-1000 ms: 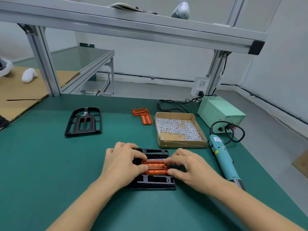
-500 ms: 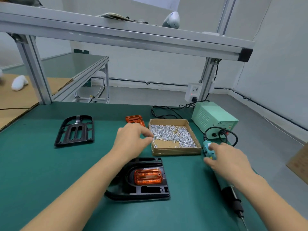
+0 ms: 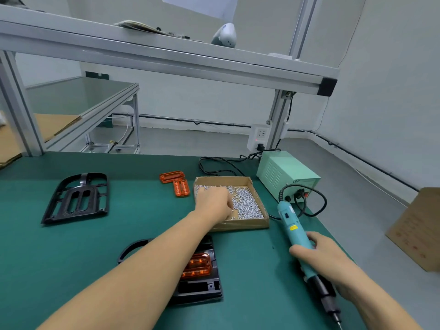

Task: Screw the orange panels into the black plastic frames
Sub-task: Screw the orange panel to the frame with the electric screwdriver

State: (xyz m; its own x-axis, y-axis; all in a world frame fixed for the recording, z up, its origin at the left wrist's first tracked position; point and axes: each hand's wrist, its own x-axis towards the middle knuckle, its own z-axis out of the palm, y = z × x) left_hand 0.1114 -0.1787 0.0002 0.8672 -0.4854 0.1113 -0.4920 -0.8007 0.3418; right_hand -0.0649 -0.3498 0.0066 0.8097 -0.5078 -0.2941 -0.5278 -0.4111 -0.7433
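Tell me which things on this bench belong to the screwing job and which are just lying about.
Job: near black frame with orange panel, spare frame, spare orange panels, screw box, electric screwdriver, power supply.
Lying about: white object and papers on shelf, cardboard.

Green bench (image 3: 71, 258), black frames (image 3: 77, 197), orange panels (image 3: 176, 182), screw box (image 3: 240, 222), power unit (image 3: 285, 177)

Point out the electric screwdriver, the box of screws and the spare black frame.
electric screwdriver (image 3: 291, 225): head view, on its teal body above the right hand's grip.
box of screws (image 3: 245, 222): head view, on its cardboard front wall.
spare black frame (image 3: 78, 198): head view, on its slotted centre.
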